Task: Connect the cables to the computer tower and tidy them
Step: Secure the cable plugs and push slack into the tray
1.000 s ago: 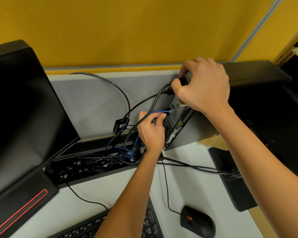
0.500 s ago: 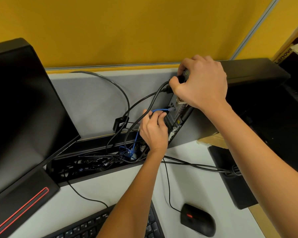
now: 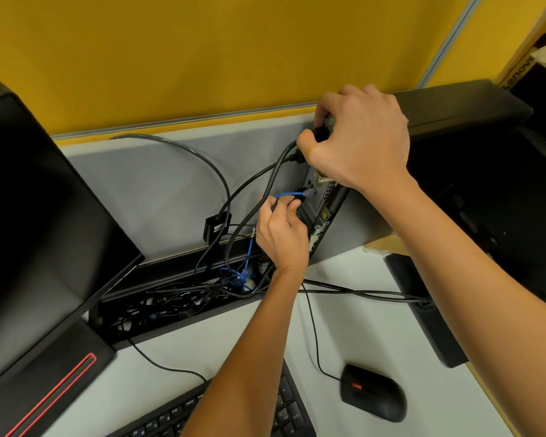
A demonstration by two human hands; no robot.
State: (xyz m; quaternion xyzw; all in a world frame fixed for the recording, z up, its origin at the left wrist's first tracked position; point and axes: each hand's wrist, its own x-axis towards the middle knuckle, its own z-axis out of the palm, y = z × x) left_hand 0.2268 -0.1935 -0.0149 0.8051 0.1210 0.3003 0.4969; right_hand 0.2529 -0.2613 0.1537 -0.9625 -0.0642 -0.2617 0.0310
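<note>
1. Right hand [image 3: 358,138] sits at the upper rear corner of the computer tower [image 3: 448,102], fingers curled round a black plug [image 3: 320,132] held against the rear panel.
2. Left hand [image 3: 281,234] is lower on the same panel, fingers curled, pinching a thin black cable [image 3: 273,207] at the ports; which port cannot be told.
3. Tower lies tilted on the white desk [image 3: 360,335], rear panel facing left toward the hands, its far end against the yellow partition [image 3: 202,52].
4. Blue network cable [image 3: 289,194] is seated in the rear panel just above the left hand's fingers; its blue length drops behind the hand to a knotted bundle in the cable tray [image 3: 171,304].
5. Thick black cable [image 3: 256,197] runs from the plug in the right hand down into the tray. Another black cable [image 3: 183,149] loops over the grey panel [image 3: 139,190] to a small black box [image 3: 216,227] hanging beside it.
6. Tray is a black trough along the desk's back edge, full of tangled black leads.
7. Two black leads [image 3: 360,293] cross the desk from the tray rightward under the right forearm.
8. Monitor [image 3: 38,222] stands at left, with a red line on its base.
9. Keyboard [image 3: 278,411] is at the near edge, partly under the left forearm; black mouse [image 3: 374,392] is to its right, with its wire running up toward the tray.
</note>
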